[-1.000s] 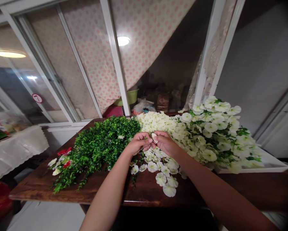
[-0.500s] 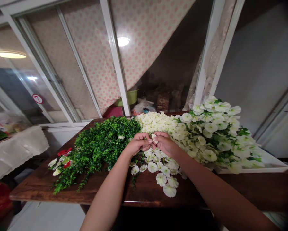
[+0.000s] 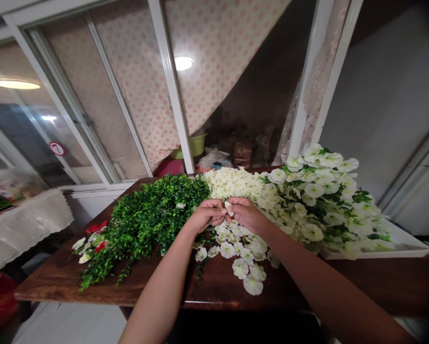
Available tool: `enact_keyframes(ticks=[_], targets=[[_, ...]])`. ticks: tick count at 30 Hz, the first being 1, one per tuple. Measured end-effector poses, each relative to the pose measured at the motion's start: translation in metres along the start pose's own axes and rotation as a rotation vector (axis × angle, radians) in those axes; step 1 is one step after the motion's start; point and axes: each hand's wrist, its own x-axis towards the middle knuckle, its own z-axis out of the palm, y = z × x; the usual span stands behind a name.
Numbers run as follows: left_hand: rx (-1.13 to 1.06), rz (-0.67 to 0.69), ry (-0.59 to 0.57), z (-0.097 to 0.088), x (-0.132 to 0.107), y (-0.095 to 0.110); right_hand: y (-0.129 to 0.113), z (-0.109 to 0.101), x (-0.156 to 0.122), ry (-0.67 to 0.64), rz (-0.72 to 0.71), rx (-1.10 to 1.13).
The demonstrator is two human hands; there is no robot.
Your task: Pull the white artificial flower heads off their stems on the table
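Observation:
Both my hands meet above the middle of a dark wooden table [image 3: 56,277]. My left hand [image 3: 204,215] is closed in a pinch against my right hand [image 3: 245,212], and the two hold a small white artificial flower [image 3: 229,206] between their fingertips. Just below them lies a loose cluster of white flowers [image 3: 245,260] on green stems. A heap of green leafy sprigs [image 3: 146,220] spreads to the left of my hands. A large pile of white flowers with leaves [image 3: 322,200] rises to the right.
A mound of small cream blossoms [image 3: 232,184] lies behind my hands. A few red and white flowers [image 3: 92,234] sit at the table's left. A white tray [image 3: 408,243] holds the right pile. Sliding glass panels and a dotted curtain [image 3: 207,62] stand behind; a cloth-covered surface [image 3: 20,224] is far left.
My hands stay together at the same spot; the fingers shift slightly around the small flower. The view has drifted down a little.

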Motion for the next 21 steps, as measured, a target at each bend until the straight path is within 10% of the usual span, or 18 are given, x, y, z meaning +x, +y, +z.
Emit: enact_keyframes(ticks=[21], targets=[[-0.086, -0.003, 0.052, 0.0019, 0.0012, -0.0057, -0.0025, 0.0021, -0.0005, 0.039, 0.01, -0.032]])
